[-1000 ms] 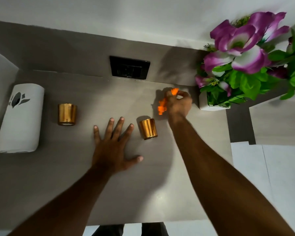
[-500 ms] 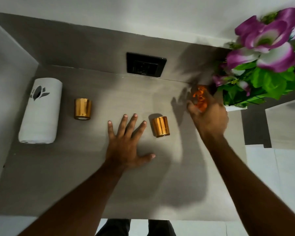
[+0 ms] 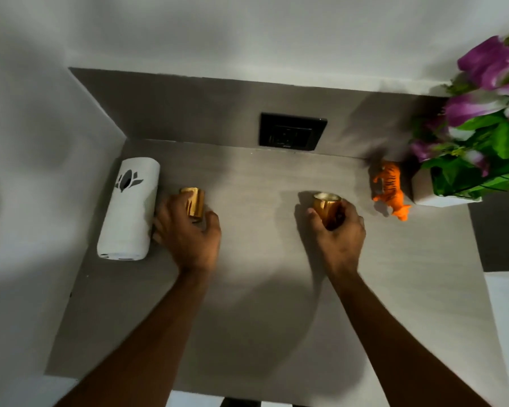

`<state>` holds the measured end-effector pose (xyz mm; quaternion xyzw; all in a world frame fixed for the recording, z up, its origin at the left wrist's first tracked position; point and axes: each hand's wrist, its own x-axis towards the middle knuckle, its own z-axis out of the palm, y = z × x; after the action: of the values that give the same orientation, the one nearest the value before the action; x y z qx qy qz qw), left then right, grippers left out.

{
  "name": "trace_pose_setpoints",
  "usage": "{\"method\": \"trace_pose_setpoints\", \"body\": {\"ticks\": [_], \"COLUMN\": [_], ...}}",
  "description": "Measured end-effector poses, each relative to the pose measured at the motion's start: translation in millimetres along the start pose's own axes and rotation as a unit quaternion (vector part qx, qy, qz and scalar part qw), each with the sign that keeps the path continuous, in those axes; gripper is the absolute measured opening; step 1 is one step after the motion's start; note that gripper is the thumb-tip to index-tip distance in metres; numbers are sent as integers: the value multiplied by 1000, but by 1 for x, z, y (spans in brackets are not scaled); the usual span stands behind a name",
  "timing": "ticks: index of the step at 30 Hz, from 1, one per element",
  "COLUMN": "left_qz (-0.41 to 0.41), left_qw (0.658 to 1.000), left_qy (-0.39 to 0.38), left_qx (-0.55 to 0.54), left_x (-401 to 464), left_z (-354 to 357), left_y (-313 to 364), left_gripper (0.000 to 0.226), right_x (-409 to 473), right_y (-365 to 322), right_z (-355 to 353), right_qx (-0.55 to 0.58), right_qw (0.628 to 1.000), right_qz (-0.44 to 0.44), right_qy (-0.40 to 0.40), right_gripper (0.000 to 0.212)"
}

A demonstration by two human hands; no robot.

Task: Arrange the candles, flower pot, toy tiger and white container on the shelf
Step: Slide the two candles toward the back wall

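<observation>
On the grey shelf (image 3: 262, 304) my left hand (image 3: 187, 233) wraps around a gold candle (image 3: 195, 201) just right of the white container (image 3: 129, 212), which stands at the far left. My right hand (image 3: 340, 233) grips a second gold candle (image 3: 326, 208) in the middle of the shelf; white wax shows at its top. The orange toy tiger (image 3: 391, 188) stands free at the back right, beside the white flower pot (image 3: 423, 188) with purple flowers and green leaves.
A black wall socket (image 3: 293, 135) sits in the grey back panel above the shelf. White walls close the shelf at the left and rear. The shelf's right end drops off past the flower pot, with pale floor below.
My right hand let go of the toy tiger beside the pot and moved left onto the middle candle. My left hand lifted off the shelf and moved left to grasp the other candle.
</observation>
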<state>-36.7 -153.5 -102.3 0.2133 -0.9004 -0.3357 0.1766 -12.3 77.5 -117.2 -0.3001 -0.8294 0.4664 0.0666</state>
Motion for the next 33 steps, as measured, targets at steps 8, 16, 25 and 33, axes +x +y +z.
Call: {"method": "trace_pose_setpoints", "body": {"ticks": [8, 16, 25, 33], "left_qz": [-60, -38, 0, -13], "left_qw": [995, 998, 976, 969], "left_qy": [-72, -59, -101, -93], "left_qx": [26, -2, -191, -230], "left_x": [28, 30, 38, 39], "left_z": [12, 20, 86, 121], "left_y": [1, 14, 65, 80], "left_gripper": [84, 32, 82, 87], "right_x": [60, 82, 86, 91], "right_y": [-17, -13, -7, -3], "right_z": [20, 35, 48, 52], "right_qx": [73, 64, -1, -10], "right_qw": [996, 995, 997, 998], "right_qz": [-38, -61, -55, -38], "right_qy": [34, 42, 59, 53], "right_gripper": [65, 68, 78, 81]}}
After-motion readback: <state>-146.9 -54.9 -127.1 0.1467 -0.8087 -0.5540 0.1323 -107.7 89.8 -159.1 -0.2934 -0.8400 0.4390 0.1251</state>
